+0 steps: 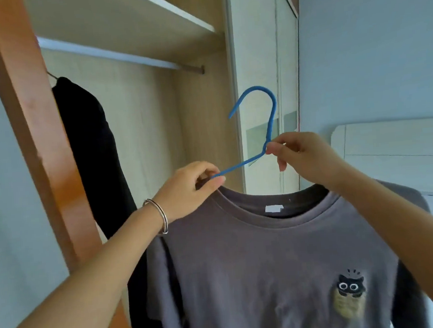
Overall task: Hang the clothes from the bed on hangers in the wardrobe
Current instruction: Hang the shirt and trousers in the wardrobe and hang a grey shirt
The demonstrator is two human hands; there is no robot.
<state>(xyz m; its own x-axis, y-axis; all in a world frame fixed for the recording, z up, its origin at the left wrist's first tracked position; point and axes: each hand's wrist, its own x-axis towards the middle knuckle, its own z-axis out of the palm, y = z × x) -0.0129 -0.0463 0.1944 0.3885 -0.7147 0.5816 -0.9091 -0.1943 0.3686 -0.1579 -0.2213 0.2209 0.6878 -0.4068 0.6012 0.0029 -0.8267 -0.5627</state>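
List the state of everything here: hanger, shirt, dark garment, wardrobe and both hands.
Hanger: held in the air, hook on nothing.
Shirt: hanging from the hanger.
Wardrobe: open.
Dark garment: hanging inside the wardrobe.
Left hand: pinches one arm of the hanger.
Right hand: pinches the hanger below its hook.

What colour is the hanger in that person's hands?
The hanger is blue, clearest in the head view, where its hook stands out against the pale wardrobe door.
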